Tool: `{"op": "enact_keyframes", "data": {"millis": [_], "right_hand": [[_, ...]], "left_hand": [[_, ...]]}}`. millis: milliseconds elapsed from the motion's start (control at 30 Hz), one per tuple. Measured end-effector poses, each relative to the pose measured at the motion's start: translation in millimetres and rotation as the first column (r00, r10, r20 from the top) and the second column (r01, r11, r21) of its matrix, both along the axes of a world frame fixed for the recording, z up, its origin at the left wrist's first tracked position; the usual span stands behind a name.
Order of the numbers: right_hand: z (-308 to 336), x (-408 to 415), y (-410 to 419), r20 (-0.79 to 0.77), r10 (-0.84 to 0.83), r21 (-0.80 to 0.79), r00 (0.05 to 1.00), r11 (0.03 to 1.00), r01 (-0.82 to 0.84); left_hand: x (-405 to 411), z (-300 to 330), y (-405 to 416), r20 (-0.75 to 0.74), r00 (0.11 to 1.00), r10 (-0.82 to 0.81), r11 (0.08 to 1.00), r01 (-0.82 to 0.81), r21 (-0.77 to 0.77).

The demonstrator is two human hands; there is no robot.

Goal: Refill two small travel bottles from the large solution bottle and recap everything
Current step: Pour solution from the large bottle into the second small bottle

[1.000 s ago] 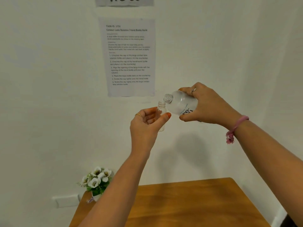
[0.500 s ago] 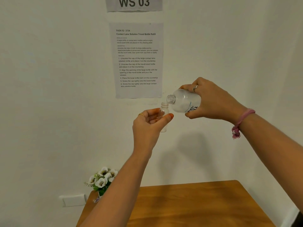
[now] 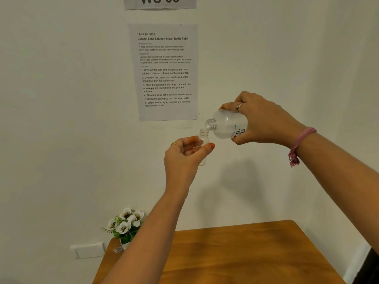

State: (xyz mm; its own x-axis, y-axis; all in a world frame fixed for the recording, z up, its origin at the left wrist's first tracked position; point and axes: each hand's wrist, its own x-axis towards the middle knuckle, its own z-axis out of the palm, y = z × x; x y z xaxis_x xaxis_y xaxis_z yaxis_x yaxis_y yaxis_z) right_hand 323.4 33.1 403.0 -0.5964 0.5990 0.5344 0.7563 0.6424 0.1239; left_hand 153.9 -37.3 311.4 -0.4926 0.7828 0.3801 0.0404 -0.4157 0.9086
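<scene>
Head view: L hand (image 3: 184, 158) grips the small bottle (image 3: 203, 140) upright at chest height, well above the table (image 3: 235, 253); thumb on the near side, fingers curled round the far side, closed on the body approx. mid-height, neck left clear. R hand (image 3: 264, 121) is wrapped shut round the base end of the large bottle (image 3: 227, 125), which lies tilted close to horizontal, open mouth pointing left and just above the small bottle's open neck; whether the rims touch cannot be told. Both are uncapped; no caps in view, no stream visible. Small bottle: clear plastic, looks empty or nearly so, so judged very light and easy to tip; hold at the body, not the threads, and avoid squeezing, since thin walls probably flex. Large bottle: translucent plastic, contents level hard to read; judged moderately heavy, weight shifting toward the mouth as tilt increases. Grip at the rear gives fine tilt control. Smooth walls are likely slippery if wet. Narrow target neck means spill risk; raise tilt slowly. Second small bottle: not visible.
</scene>
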Motion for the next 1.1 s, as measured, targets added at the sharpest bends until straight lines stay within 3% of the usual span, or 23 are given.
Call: {"op": "enact_keyframes", "data": {"millis": [1100], "right_hand": [[4.5,0.4,3.6,0.041,0.005,0.031,0.999,0.999,-0.006]], "left_hand": [[3.5,-4.7,5.8,-0.002,1.000,0.019,1.000,-0.019,0.003]]}}
